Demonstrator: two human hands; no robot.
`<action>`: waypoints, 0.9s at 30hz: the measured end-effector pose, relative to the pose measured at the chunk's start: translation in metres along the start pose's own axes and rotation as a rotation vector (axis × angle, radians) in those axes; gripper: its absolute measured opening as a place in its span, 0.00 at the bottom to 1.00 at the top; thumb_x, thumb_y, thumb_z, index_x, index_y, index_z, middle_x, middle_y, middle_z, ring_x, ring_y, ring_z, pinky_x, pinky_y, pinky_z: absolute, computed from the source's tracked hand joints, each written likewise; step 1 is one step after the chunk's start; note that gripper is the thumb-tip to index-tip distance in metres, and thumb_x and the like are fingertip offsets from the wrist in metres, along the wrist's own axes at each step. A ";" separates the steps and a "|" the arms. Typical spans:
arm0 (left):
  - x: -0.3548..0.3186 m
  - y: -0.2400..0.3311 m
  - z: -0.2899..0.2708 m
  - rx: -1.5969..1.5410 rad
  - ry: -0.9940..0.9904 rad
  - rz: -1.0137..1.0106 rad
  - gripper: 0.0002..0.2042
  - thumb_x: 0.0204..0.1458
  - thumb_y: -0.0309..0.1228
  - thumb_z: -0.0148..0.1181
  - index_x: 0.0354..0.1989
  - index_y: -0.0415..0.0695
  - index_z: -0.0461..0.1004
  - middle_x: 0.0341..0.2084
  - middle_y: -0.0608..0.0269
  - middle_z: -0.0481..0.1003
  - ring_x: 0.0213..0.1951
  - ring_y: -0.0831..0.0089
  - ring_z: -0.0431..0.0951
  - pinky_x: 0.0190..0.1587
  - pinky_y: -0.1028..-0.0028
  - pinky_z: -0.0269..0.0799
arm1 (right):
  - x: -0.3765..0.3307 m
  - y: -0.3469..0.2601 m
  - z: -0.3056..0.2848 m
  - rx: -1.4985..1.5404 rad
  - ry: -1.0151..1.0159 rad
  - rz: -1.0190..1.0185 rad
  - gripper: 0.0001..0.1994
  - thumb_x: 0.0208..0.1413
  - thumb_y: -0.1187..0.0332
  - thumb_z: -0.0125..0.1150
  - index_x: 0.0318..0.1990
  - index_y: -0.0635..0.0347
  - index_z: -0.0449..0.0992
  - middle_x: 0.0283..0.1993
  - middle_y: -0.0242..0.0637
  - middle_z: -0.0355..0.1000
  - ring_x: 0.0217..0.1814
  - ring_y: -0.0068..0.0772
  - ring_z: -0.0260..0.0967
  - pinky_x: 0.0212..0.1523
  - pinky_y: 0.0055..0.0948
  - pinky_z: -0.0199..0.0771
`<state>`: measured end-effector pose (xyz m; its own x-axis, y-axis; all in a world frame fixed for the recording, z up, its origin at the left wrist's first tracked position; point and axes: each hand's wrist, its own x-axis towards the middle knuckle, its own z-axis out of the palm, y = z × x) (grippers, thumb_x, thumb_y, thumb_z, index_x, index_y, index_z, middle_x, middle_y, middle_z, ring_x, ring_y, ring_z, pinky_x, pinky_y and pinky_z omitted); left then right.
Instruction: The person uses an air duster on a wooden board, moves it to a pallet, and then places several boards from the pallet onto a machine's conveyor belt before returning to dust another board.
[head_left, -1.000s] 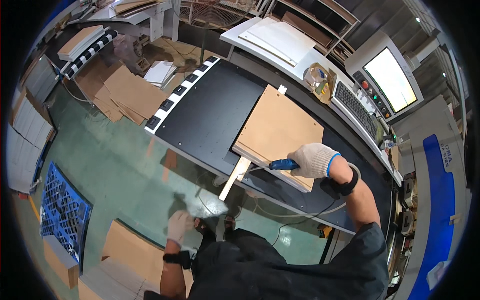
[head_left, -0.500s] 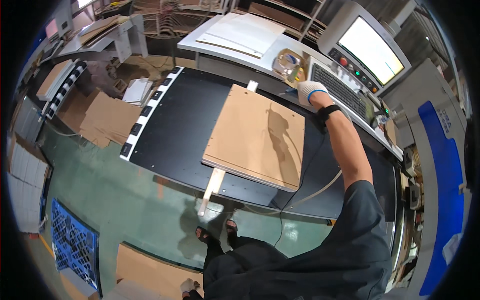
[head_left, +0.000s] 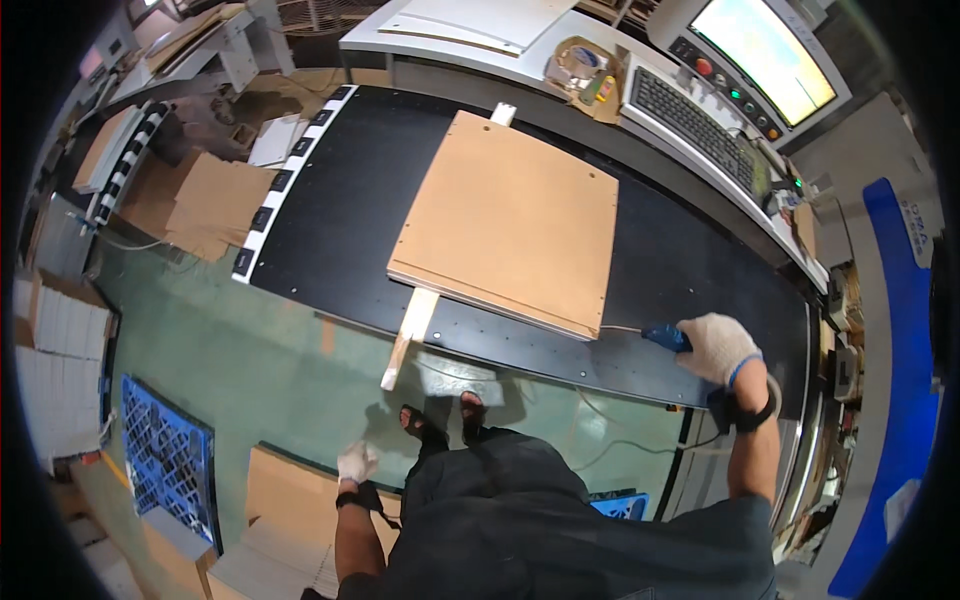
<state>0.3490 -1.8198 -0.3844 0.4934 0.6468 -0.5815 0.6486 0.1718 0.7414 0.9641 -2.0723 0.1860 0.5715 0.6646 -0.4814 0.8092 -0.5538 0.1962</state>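
Black worktable (head_left: 690,270): stretching across centre.
Brown panel (head_left: 510,220): lying upper centre.
Right hand (head_left: 718,348): grasping blue tool (head_left: 664,338), leaving keyboard (head_left: 692,127) side, now pointing at panel's lower-right corner.
Left hand (head_left: 357,461): hanging lower left (grip unclear).

Right hand (head_left: 718,348): white knit glove with blue cuff edge, fingers wrapped round a blue-handled thin-nozzled tool (head_left: 664,338) (tip contact with the panel cannot be confirmed).
Left hand (head_left: 357,462): white glove, near brown cardboard (head_left: 290,482).
Black-topped table (head_left: 350,180): bears a tan square board panel (head_left: 515,215) with small holes; a pale wooden strip (head_left: 405,340) projects from its near edge.
Far side: black keyboard (head_left: 690,125), lit grey-framed monitor (head_left: 765,55).
Green floor (head_left: 300,370): blue plastic lattice pallet (head_left: 170,460) at left.
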 end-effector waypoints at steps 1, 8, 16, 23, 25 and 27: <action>0.019 0.060 0.004 -0.879 -0.016 -0.376 0.05 0.64 0.33 0.56 0.38 0.47 0.71 0.23 0.62 0.74 0.22 0.66 0.74 0.23 0.63 0.73 | -0.001 -0.007 0.010 0.030 -0.010 0.049 0.14 0.48 0.59 0.71 0.39 0.57 0.81 0.33 0.50 0.79 0.40 0.56 0.79 0.44 0.49 0.79; -0.052 0.137 0.010 -0.646 0.089 -0.428 0.08 0.68 0.30 0.49 0.47 0.40 0.71 0.26 0.61 0.73 0.24 0.70 0.74 0.26 0.69 0.74 | 0.078 -0.114 0.030 0.287 0.187 -0.171 0.15 0.53 0.55 0.69 0.40 0.57 0.80 0.32 0.53 0.78 0.39 0.59 0.78 0.41 0.51 0.78; -0.142 0.032 0.022 0.590 -0.028 -0.305 0.17 0.61 0.44 0.53 0.46 0.46 0.82 0.47 0.44 0.81 0.50 0.43 0.80 0.52 0.52 0.77 | 0.133 -0.259 0.032 0.689 0.384 -0.517 0.19 0.62 0.53 0.63 0.44 0.64 0.77 0.30 0.59 0.76 0.36 0.67 0.76 0.36 0.52 0.75; -0.199 -0.085 0.048 0.226 -0.046 -0.501 0.13 0.63 0.40 0.55 0.37 0.42 0.77 0.29 0.53 0.81 0.33 0.57 0.84 0.33 0.57 0.77 | 0.186 -0.362 0.087 0.822 0.411 -0.769 0.18 0.49 0.69 0.71 0.46 0.68 0.76 0.44 0.54 0.75 0.49 0.58 0.72 0.53 0.45 0.71; -0.188 -0.101 0.034 0.409 -0.126 -0.455 0.12 0.62 0.40 0.56 0.38 0.44 0.77 0.32 0.53 0.82 0.37 0.56 0.85 0.36 0.57 0.77 | 0.186 -0.364 0.095 0.567 0.526 -0.661 0.24 0.47 0.68 0.72 0.52 0.69 0.74 0.57 0.56 0.72 0.61 0.61 0.68 0.65 0.46 0.66; -0.158 -0.114 0.005 0.058 0.031 -0.630 0.14 0.59 0.43 0.59 0.43 0.46 0.77 0.35 0.54 0.82 0.43 0.53 0.84 0.42 0.58 0.78 | 0.143 -0.365 0.057 0.334 0.799 -0.706 0.30 0.52 0.54 0.75 0.48 0.76 0.77 0.51 0.63 0.76 0.56 0.67 0.73 0.62 0.50 0.71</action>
<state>0.2001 -1.9451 -0.3784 -0.0102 0.4557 -0.8901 0.8399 0.4869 0.2397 0.7429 -1.8033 -0.0029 0.0186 0.9482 0.3170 0.9782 0.0483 -0.2017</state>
